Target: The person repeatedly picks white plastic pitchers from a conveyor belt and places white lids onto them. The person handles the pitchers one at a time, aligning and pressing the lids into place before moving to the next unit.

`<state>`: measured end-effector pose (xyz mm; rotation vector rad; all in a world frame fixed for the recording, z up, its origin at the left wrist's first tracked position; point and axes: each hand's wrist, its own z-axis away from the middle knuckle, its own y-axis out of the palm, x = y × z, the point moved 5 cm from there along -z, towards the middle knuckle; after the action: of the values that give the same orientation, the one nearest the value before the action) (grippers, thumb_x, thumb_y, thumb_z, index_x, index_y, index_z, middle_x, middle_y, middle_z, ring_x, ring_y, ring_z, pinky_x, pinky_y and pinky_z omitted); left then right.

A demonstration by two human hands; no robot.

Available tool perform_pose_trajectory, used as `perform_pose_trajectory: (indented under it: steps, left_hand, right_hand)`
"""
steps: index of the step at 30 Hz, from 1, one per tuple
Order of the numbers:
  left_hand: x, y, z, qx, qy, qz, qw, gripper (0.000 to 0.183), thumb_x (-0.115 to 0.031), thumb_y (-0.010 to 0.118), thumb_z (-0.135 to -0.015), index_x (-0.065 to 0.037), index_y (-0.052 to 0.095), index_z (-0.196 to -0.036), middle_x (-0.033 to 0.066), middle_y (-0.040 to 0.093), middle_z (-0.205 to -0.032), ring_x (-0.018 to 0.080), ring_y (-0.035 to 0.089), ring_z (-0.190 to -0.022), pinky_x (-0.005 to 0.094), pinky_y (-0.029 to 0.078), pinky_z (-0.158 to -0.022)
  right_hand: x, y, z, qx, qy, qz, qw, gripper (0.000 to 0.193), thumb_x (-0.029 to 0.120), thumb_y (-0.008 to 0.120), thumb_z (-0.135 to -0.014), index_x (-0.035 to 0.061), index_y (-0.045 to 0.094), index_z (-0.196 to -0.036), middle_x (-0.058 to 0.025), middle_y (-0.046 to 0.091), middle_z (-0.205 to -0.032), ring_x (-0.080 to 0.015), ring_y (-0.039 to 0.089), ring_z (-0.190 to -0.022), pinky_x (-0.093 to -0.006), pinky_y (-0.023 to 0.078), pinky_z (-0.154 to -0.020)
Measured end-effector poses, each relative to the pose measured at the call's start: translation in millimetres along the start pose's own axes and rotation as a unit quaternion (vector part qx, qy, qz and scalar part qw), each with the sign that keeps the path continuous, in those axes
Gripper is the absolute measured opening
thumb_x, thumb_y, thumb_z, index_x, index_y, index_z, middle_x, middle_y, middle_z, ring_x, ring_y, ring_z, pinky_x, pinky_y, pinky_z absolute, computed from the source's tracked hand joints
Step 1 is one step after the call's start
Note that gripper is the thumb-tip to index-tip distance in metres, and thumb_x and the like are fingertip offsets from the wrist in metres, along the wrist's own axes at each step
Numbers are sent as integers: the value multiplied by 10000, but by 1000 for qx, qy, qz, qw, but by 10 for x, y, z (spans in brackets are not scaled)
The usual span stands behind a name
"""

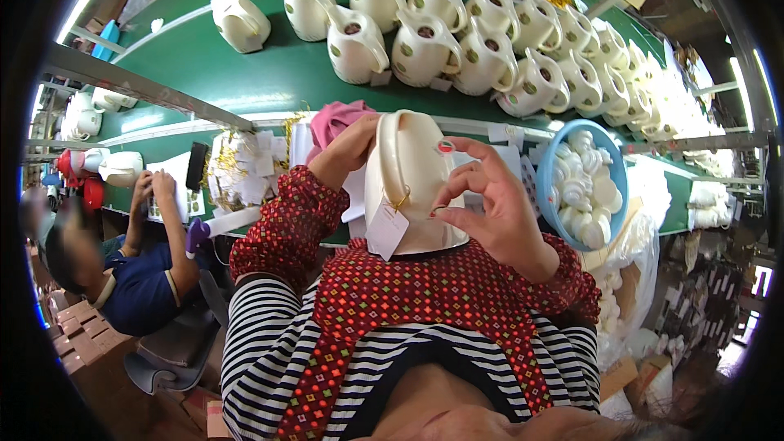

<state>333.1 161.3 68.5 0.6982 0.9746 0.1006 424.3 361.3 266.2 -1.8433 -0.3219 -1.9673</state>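
One hand (349,153), the left, is holding a jug (423,170) over the bench's (204,69) near edge; the right hand (500,200) is parting thumb and forefinger, any pinched piece unclear. A tag (387,230) is already hanging on; what is left is not showing. Cloth (333,121) and basin (545,188) are flanking closely; more jugs (416,59) are lining the far edge.

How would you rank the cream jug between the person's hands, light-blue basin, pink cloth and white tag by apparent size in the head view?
1. Cream jug and light-blue basin: too alike to rank; nearness to the camera may enlarge the jug.
2. Pink cloth, visible part only.
3. White tag.
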Motion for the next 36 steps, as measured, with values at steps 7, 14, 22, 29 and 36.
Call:
perform_pose_trajectory:
  steps: [7, 14, 22, 29, 36]
  left_hand:
    - [39, 303, -29, 22, -79, -49, 995, 393, -325, 625, -1020, 0, 710, -1223, 80, 758, -1088, 158, 738, -892, 296, 597, -767]
    - [17, 331, -2, 20, -99, -82, 991, 372, -260, 553, -1050, -7, 677, -1293, 56, 744, -1108, 126, 715, -939, 283, 581, -806]
    - [-85, 398, 7, 58, -53, -129, 988, 378, -257, 523, -1057, -8, 676, -1296, 42, 741, -1105, 109, 687, -939, 275, 559, -829]
    - [-143, 412, -23, 12, -88, -119, 989, 330, -235, 555, -1047, -8, 710, -1230, 54, 740, -1082, 92, 669, -930, 274, 544, -818]
    - [-647, 41, 216, -61, 38, -182, 981, 325, -224, 663, -956, 55, 754, -1096, 80, 747, -966, 146, 692, -859, 293, 549, -752]
  right_hand:
    - [-84, 84, 275, -5, 30, 46, 998, 723, 2, 743, -876, 16, 392, -1509, -42, 731, -889, -159, 655, -987, -375, 409, -1080]
    - [-74, 158, 286, 19, 23, 123, 992, 833, -3, 743, -848, 70, 330, -1568, -62, 731, -894, -252, 677, -962, -399, 430, -1026]
    - [-109, 200, 242, 10, -89, 271, 958, 967, 40, 840, -789, 37, 318, -1603, -77, 643, -1203, -239, 602, -1044, -424, 400, -1076]
    - [-245, 46, 50, -124, -100, 329, 931, 1251, 296, 963, -711, 45, 189, -1661, -148, 514, -1182, -275, 520, -1062, -449, 415, -1021]
    - [-345, 145, -14, 20, -66, 298, 952, 1463, 442, 982, -650, -19, 13, -1645, -298, 178, -1649, -464, 193, -1547, -528, 202, -1269]
